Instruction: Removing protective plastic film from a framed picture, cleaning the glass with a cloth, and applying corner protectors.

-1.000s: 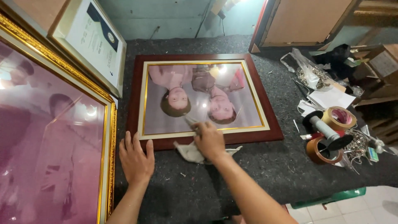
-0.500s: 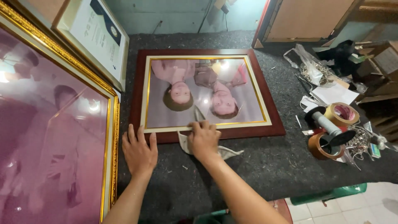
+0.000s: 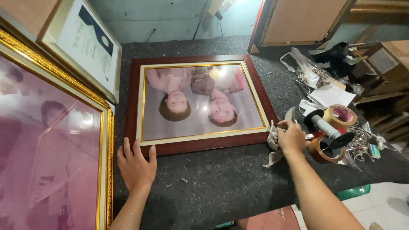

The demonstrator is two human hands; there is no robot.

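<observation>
A dark red wooden picture frame (image 3: 132, 106) with a gold inner edge lies flat on the dark felt table (image 3: 221, 183); it holds a glossy portrait of two people seen upside down. My left hand (image 3: 135, 166) rests palm down, fingers spread, on the felt at the frame's near left corner, fingertips touching its lower edge. My right hand (image 3: 291, 136) is just off the frame's near right corner, closed on a crumpled pale cloth (image 3: 272, 147) that hangs below it.
A large gold-framed portrait (image 3: 51, 157) leans at the left, a framed document (image 3: 85, 47) behind it. Rolls of brown tape (image 3: 340, 117), a tape roller, papers and metal bits clutter the right side. A board (image 3: 298, 21) stands at the back.
My right hand has carried the cloth from the frame's lower middle to its right corner, off the glass. The left hand has stayed near the frame's lower left edge.
</observation>
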